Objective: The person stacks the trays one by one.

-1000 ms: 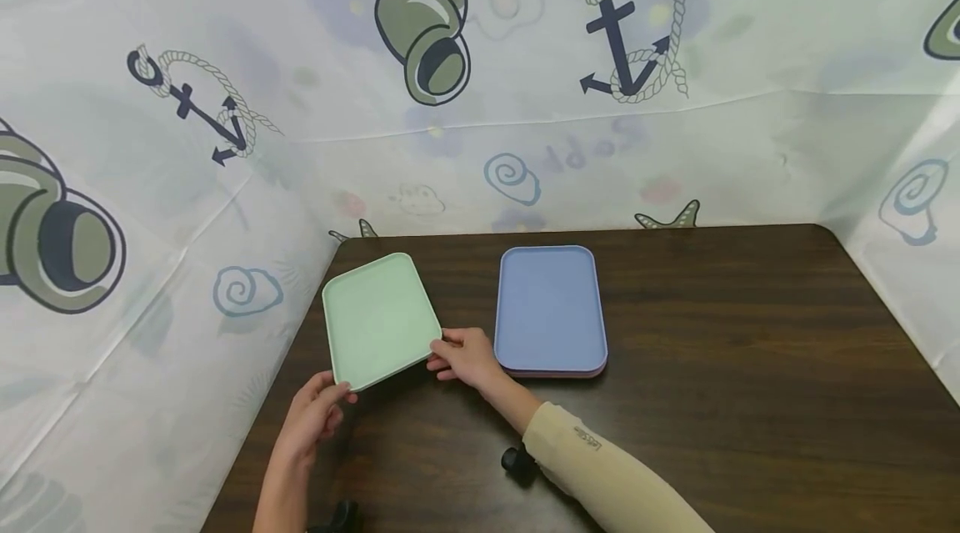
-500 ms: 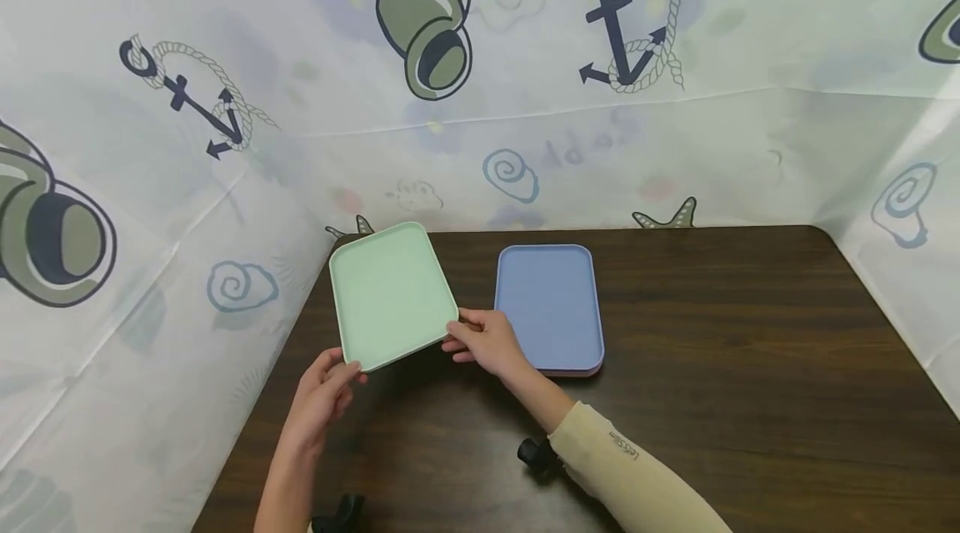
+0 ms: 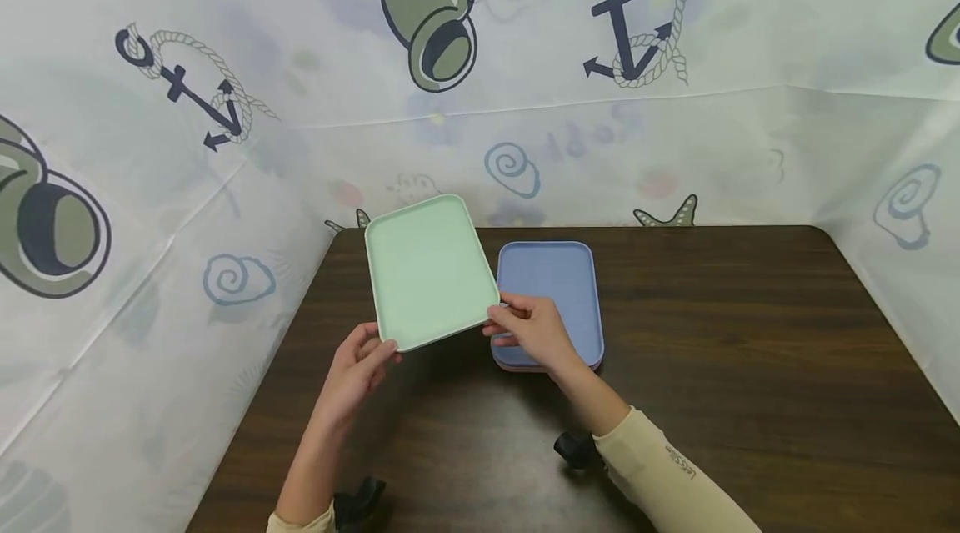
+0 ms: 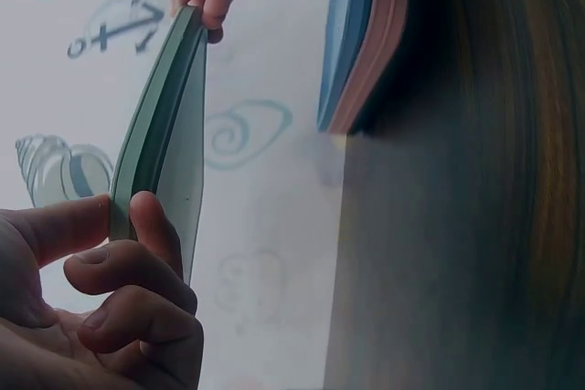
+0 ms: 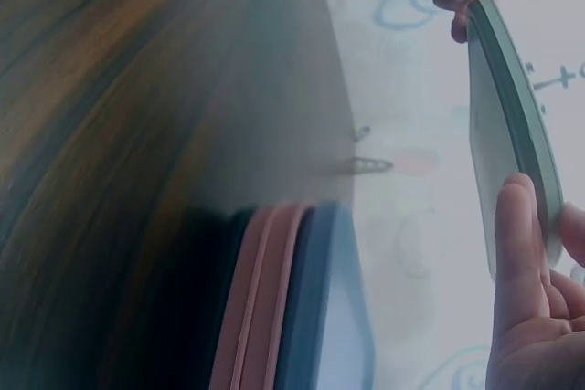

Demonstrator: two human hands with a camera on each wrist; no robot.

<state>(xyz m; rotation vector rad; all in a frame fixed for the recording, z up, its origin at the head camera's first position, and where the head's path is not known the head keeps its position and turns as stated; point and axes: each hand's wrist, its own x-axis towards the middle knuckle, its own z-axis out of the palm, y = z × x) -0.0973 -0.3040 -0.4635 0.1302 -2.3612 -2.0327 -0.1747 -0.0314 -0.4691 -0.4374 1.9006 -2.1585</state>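
A light green rectangular tray (image 3: 431,270) is held in the air, tilted, with its inner face toward the head camera. At its near left corner my left hand (image 3: 356,370) pinches the rim between thumb and fingers. My right hand (image 3: 536,329) pinches the near right corner. Just behind the right hand a blue tray (image 3: 551,274) lies on top of a stack on the table, partly covered by that hand. Below the blue one, pink trays (image 5: 260,294) show in the right wrist view. The green edge looks layered in the left wrist view; I cannot tell whether it is more than one tray.
The dark wooden table (image 3: 735,349) extends to the right of the stack. A printed cloth (image 3: 540,124) with anchors and shells hangs behind the table and along its left side. Black wrist devices (image 3: 577,450) sit at both wrists.
Both hands have raised the green tray and carried it right, toward the blue stack. It now stands higher and closer beside the blue tray. The stack has stayed in place.
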